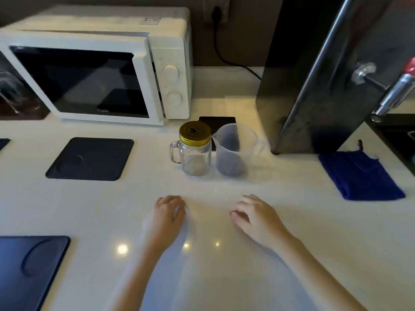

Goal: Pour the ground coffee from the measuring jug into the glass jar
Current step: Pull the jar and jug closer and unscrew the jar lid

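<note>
Both hands empty: left hand [169, 212] and right hand [253, 215] loosely curled on table [224, 277]. Ahead of right hand, measuring jug [234, 149]: light thin plastic, take handle. Glass jar [195, 151] ahead of left hand: fragile, lidded

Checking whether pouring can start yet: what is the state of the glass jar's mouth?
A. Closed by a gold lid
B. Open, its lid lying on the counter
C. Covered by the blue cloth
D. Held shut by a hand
A: the gold lid sits on the glass jar, and both hands are empty, away from it.
</note>
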Demonstrator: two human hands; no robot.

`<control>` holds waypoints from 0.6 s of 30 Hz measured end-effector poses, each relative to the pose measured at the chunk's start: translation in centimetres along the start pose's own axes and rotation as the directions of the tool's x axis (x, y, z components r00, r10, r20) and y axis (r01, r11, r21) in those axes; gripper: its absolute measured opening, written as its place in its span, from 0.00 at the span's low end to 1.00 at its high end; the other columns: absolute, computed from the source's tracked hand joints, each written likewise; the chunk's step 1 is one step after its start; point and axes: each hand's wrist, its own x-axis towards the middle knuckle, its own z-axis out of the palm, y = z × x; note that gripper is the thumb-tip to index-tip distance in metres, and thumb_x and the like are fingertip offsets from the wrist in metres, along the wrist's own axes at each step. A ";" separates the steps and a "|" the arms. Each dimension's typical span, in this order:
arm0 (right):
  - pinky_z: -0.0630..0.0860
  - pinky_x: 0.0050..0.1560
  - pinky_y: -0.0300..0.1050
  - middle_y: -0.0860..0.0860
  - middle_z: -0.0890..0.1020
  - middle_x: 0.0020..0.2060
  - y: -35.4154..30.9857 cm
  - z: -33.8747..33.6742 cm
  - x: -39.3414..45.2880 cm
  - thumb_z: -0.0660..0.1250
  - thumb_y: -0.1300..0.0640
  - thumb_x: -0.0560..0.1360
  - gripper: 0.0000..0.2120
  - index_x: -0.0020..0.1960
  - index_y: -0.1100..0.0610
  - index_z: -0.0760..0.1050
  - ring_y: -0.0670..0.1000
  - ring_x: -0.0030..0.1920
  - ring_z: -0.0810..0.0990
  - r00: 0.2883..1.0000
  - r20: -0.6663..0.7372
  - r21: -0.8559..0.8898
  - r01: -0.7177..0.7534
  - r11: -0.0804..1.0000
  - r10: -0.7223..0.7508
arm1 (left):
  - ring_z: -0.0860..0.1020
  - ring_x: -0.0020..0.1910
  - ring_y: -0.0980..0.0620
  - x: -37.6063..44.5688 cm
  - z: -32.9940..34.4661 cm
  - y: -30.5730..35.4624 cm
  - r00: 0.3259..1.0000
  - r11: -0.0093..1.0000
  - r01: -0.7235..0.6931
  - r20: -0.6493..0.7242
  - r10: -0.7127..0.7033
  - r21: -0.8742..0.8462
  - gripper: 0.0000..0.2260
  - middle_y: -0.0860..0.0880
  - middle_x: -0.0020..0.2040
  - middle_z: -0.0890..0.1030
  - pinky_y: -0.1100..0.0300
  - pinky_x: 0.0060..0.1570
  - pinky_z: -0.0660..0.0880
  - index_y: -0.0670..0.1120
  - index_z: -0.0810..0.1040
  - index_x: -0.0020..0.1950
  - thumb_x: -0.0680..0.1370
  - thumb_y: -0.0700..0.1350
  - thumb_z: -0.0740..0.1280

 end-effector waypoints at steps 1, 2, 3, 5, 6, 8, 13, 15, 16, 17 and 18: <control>0.66 0.40 0.36 0.51 0.82 0.39 0.5 -0.2 0.6 0.65 0.58 0.73 0.05 0.42 0.57 0.80 0.47 0.41 0.73 0.997 0.025 0.102 -0.077 0.992 0.075 | 0.76 0.56 0.45 0.9 -0.3 -0.2 0.999 0.994 0.029 -0.024 -0.032 -0.104 0.14 0.46 0.56 0.81 0.58 0.52 0.69 0.45 0.80 0.54 0.77 0.46 0.57; 0.70 0.40 0.40 0.52 0.82 0.39 0.5 -0.8 1.2 0.66 0.59 0.74 0.05 0.43 0.57 0.80 0.48 0.41 0.76 0.987 0.063 0.201 -0.155 0.967 0.145 | 0.78 0.52 0.45 1.6 -1.0 -0.1 0.997 0.972 0.060 -0.025 -0.067 -0.226 0.11 0.45 0.52 0.83 0.59 0.49 0.70 0.44 0.80 0.52 0.77 0.43 0.59; 0.72 0.40 0.42 0.52 0.82 0.37 0.8 -1.3 2.0 0.66 0.58 0.75 0.05 0.43 0.56 0.80 0.50 0.39 0.77 0.975 0.036 0.321 -0.220 0.921 0.220 | 0.79 0.49 0.46 2.6 -1.5 -0.1 0.993 0.930 0.094 -0.032 -0.112 -0.354 0.10 0.45 0.48 0.83 0.59 0.48 0.71 0.43 0.80 0.50 0.77 0.40 0.60; 0.72 0.38 0.41 0.51 0.80 0.33 1.1 -2.5 3.7 0.65 0.58 0.75 0.07 0.39 0.55 0.77 0.49 0.36 0.76 0.916 -0.146 0.531 -0.247 0.810 0.375 | 0.77 0.45 0.47 4.7 -2.9 0.2 0.977 0.805 0.119 -0.077 -0.200 -0.581 0.09 0.46 0.42 0.81 0.57 0.48 0.72 0.41 0.79 0.50 0.76 0.37 0.59; 0.71 0.39 0.40 0.51 0.78 0.32 1.2 -3.0 4.5 0.65 0.60 0.76 0.07 0.38 0.56 0.75 0.47 0.36 0.75 0.864 -0.237 0.602 -0.228 0.766 0.444 | 0.77 0.45 0.47 5.4 -3.4 0.4 0.963 0.769 0.106 -0.128 -0.238 -0.630 0.09 0.46 0.42 0.80 0.56 0.47 0.71 0.41 0.78 0.50 0.76 0.37 0.60; 0.70 0.42 0.41 0.51 0.77 0.36 1.8 -3.9 6.2 0.65 0.62 0.75 0.04 0.41 0.57 0.74 0.47 0.39 0.74 0.769 -0.331 0.712 -0.177 0.680 0.547 | 0.76 0.48 0.48 7.0 -3.7 0.5 0.922 0.670 0.094 -0.189 -0.337 -0.736 0.08 0.45 0.46 0.79 0.56 0.49 0.70 0.41 0.77 0.53 0.76 0.40 0.61; 0.70 0.41 0.27 0.47 0.75 0.43 2.8 -4.0 9.0 0.66 0.59 0.75 0.07 0.52 0.57 0.71 0.42 0.43 0.73 0.624 -0.298 0.846 -0.178 0.503 0.722 | 0.71 0.64 0.47 10.7 -2.5 0.2 0.912 0.313 0.215 0.076 -0.402 -0.925 0.19 0.43 0.62 0.73 0.52 0.67 0.65 0.41 0.70 0.63 0.77 0.51 0.60; 0.70 0.47 0.31 0.47 0.75 0.44 3.1 -3.5 9.6 0.64 0.57 0.76 0.05 0.52 0.56 0.72 0.43 0.44 0.74 0.615 -0.231 0.881 -0.198 0.431 0.754 | 0.67 0.68 0.47 11.6 -1.7 0.1 0.925 0.264 0.257 0.157 -0.347 -0.929 0.22 0.45 0.67 0.71 0.51 0.70 0.61 0.42 0.67 0.67 0.77 0.54 0.58; 0.71 0.51 0.37 0.48 0.76 0.44 3.4 -3.2 9.8 0.63 0.56 0.76 0.04 0.50 0.55 0.72 0.45 0.46 0.74 0.619 -0.185 0.887 -0.230 0.401 0.764 | 0.66 0.69 0.48 11.9 -1.3 0.3 0.930 0.249 0.267 0.180 -0.321 -0.931 0.23 0.46 0.69 0.69 0.51 0.71 0.59 0.43 0.66 0.68 0.77 0.55 0.58; 0.70 0.53 0.42 0.49 0.76 0.45 3.6 -2.9 10.0 0.62 0.54 0.77 0.03 0.47 0.53 0.73 0.47 0.47 0.74 0.620 -0.143 0.888 -0.264 0.377 0.772 | 0.65 0.70 0.48 12.1 -1.0 0.4 0.935 0.227 0.267 0.194 -0.297 -0.937 0.23 0.47 0.70 0.68 0.52 0.71 0.59 0.44 0.65 0.69 0.77 0.55 0.57; 0.70 0.54 0.46 0.51 0.76 0.45 3.8 -2.7 10.1 0.62 0.52 0.77 0.05 0.44 0.51 0.74 0.49 0.48 0.73 0.618 -0.101 0.886 -0.300 0.353 0.780 | 0.65 0.70 0.49 12.2 -0.9 0.7 0.940 0.210 0.266 0.204 -0.273 -0.941 0.23 0.47 0.70 0.68 0.52 0.71 0.59 0.45 0.66 0.68 0.78 0.55 0.56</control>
